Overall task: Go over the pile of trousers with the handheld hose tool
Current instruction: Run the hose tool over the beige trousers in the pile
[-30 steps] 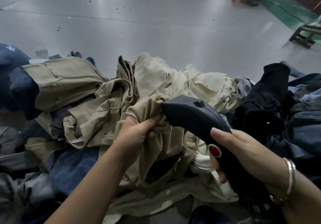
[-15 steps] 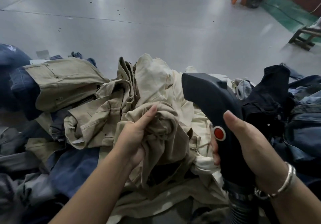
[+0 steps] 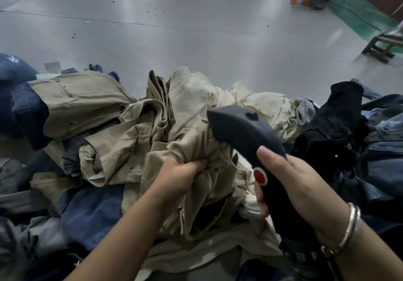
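Left hand (image 3: 181,173) clenches khaki trousers (image 3: 196,128); right hand (image 3: 292,185) grasps black hose tool (image 3: 244,132); no legible writing.

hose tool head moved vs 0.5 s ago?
Yes. The black hose tool has swung down and left, its nose now against the khaki trousers bunched in the left hand, judged against the pile.

We see two bare forearms with no sleeves. Our left hand (image 3: 182,173) wears nothing at all. Our right hand (image 3: 290,185) has short, plain fingernails, and round its wrist sits a smooth, rounded silver metal bangle (image 3: 346,231) that catches the light.
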A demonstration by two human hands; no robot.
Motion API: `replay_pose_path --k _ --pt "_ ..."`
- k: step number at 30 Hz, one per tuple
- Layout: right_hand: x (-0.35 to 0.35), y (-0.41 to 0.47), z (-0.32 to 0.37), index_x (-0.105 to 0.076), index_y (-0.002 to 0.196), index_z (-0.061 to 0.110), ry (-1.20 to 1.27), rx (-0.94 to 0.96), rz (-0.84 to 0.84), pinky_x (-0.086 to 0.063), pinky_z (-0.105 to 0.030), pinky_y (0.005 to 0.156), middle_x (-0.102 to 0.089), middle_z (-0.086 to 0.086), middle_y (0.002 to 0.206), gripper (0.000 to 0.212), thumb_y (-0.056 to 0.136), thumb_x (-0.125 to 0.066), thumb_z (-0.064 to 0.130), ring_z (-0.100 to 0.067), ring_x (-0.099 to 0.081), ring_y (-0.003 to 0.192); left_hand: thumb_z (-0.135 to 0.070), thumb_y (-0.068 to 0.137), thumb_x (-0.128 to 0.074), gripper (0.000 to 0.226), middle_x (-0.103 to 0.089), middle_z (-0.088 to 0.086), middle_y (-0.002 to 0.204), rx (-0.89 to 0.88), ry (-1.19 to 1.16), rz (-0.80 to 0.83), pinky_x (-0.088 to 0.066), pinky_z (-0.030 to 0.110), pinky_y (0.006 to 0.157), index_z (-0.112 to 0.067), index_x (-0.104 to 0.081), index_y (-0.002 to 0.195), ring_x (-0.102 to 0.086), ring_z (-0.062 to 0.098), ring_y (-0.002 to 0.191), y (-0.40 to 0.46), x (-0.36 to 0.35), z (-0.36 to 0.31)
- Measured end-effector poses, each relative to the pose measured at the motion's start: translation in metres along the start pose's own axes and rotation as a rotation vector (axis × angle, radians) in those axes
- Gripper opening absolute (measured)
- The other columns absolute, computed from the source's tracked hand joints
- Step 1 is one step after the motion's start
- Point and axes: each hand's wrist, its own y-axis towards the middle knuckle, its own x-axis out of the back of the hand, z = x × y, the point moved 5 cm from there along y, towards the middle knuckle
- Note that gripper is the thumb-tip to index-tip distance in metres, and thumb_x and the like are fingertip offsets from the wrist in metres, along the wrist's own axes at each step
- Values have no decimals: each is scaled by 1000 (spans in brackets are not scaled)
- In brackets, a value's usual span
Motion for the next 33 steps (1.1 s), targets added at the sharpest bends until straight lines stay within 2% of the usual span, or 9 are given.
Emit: replay_pose_path --k 3,5,8,10,15,21,25,28,33 --pt "15 4 3 -57 51 19 72 6 -114 -44 -28 38 -55 -13 54 44 64 -73 58 -25 -52 41 -4 70 -57 44 -73 -1 106 -7 119 31 -54 24 83 -18 -64 111 -67 13 104 -8 -10 2" --pt "25 1 3 -58 52 17 80 -2 -104 -45 -28 40 -56 -12 55 51 66 -69 64 -25 -53 42 4 76 -53 48 -72 3 108 -38 121 -40 -55 27 84 -12 -62 119 -67 15 102 -6 -10 -1" --pt "25 -7 1 -58 55 6 47 -27 5 -42 -23 37 -55 -15 49 59 58 -61 65 -24 -53 37 19 86 -36 46 -72 7 85 3 -51 -162 -54 20 57 -6 -63 114 -68 10 71 -1 -4 -4" --pt "17 -11 0 -58 55 6 2 -28 67 -40 -21 35 -54 -15 46 57 55 -65 63 -23 -52 34 20 87 -33 42 -69 9 75 26 -117 -180 -52 19 51 -4 -64 104 -66 11 63 -1 -2 -6" --pt "0 -16 3 -57 53 21 -8 -1 158 -41 -21 37 -55 -13 51 61 40 -74 78 -24 -53 38 22 84 -34 34 -69 13 72 1 -237 -161 -55 22 57 7 -60 100 -68 16 63 -3 -9 -13" --pt "-3 -20 9 -55 54 22 -45 12 150 -42 -22 39 -56 -12 53 56 46 -72 75 -25 -55 41 22 85 -32 33 -66 13 63 102 -251 -193 -51 19 48 6 -61 87 -64 13 52 -5 -8 -7" --pt "-5 -18 11 -55 52 23 -72 8 133 -43 -24 38 -55 -12 52 40 56 -64 61 -25 -53 40 24 82 -31 37 -67 9 64 88 -166 -172 -51 18 49 11 -58 103 -64 12 58 -5 -5 -4" --pt "-5 -13 8 -55 52 22 -86 0 96 -43 -24 37 -55 -12 51 40 57 -61 61 -25 -53 39 25 80 -33 43 -72 10 82 34 -42 -163 -59 27 69 13 -53 116 -69 13 77 -4 -2 -2" --pt "13 -6 13 -58 52 14 17 20 -99 -42 -25 34 -55 -14 50 49 67 -70 59 -24 -52 36 13 72 -49 44 -74 5 88 -43 76 -161 -55 24 66 -10 -70 102 -70 19 87 -11 -11 -2"
